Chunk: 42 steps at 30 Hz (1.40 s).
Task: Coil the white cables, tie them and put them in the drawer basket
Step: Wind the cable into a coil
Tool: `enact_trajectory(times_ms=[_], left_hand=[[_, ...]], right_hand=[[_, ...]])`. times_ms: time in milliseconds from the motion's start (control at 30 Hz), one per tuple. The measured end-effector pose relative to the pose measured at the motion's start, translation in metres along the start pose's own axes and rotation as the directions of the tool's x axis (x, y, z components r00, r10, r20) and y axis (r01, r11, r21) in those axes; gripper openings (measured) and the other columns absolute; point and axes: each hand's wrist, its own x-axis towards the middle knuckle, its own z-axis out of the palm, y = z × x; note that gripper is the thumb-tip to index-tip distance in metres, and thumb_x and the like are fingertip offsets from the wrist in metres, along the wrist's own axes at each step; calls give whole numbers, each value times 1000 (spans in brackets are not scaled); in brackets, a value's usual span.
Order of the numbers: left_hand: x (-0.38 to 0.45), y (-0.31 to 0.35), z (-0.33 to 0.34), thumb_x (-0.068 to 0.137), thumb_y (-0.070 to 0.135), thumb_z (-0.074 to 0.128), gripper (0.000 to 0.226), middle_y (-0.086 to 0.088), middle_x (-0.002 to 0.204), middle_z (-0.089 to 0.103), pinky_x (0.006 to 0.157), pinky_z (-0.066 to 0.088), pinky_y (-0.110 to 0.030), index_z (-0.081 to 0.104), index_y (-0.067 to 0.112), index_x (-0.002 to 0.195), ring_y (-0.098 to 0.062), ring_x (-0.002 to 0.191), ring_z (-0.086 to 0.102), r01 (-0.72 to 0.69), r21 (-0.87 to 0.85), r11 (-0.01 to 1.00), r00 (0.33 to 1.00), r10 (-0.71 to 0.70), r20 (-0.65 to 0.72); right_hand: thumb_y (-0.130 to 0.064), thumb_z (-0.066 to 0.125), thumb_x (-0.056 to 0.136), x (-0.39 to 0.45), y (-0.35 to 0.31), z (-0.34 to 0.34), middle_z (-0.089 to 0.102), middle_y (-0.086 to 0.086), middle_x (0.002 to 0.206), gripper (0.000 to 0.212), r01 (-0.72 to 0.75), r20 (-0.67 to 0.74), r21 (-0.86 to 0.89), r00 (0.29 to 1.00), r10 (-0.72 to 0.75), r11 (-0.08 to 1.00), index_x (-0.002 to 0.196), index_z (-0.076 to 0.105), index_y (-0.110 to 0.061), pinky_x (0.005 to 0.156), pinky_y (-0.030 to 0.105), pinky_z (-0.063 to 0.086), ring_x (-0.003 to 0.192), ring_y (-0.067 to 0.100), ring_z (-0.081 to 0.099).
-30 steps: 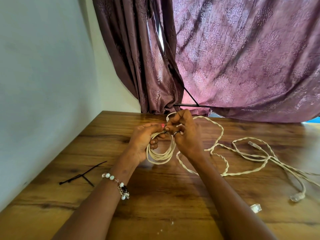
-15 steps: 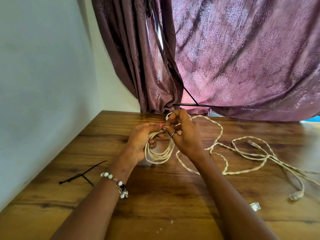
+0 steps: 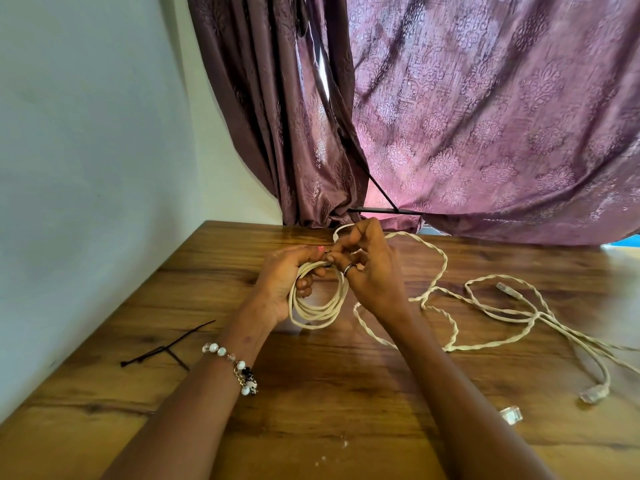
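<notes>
Your left hand (image 3: 282, 282) is clenched round the top of the coiled white cable (image 3: 317, 311), loops hanging below your grip. Your right hand (image 3: 372, 271) pinches that same spot; the uncoiled cable (image 3: 450, 341) trails right of it across the table (image 3: 346, 393).

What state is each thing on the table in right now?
Coil: wound in loops, held in both hands.
Loose cable: uncoiled, sprawled on the table.
Zip ties: lying unused by the wall.
Left hand: gripping the coil.
Right hand: fingers pinching the coil's top.

Loose cable (image 3: 450, 317) sprawled right; ties (image 3: 166, 351) left
</notes>
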Motion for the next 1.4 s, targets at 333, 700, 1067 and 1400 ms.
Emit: enact_trajectory(times_ms=[333,700,1067,1400], left_hand=[[-2,2,1,87,10,61,12,-7,52,56,31,21,-12,69,4,80,-5,29,32,-40,60,997,999,41,-17],[-2,3,-1,86,9,64,10,-5,49,55,34,22,-13,68,4,78,-6,29,31,-75,120,990,996,80,-39],[-3,3,0,87,10,63,13,-8,53,55,33,21,-11,67,6,75,-6,29,31,-57,102,993,997,61,-35],[-4,4,0,87,10,63,13,-6,51,56,34,20,-13,67,6,76,-6,29,30,-56,126,990,998,61,-34]], right_hand=[[1,71,78,0,1,1,65,8,78,39,29,23,-66,999,-28,997,88,40,-20,63,42,54,70,19,66],[-2,75,76,-1,-1,0,57,-17,72,27,16,34,-60,999,-14,998,89,54,-12,59,13,47,69,-2,61],[2,72,78,-2,-4,0,68,-1,76,44,-63,10,8,998,63,998,79,44,-31,65,44,56,73,17,68],[0,74,76,-1,-4,1,63,-13,70,41,-47,15,-31,999,47,998,80,46,-29,59,31,53,67,12,66]])
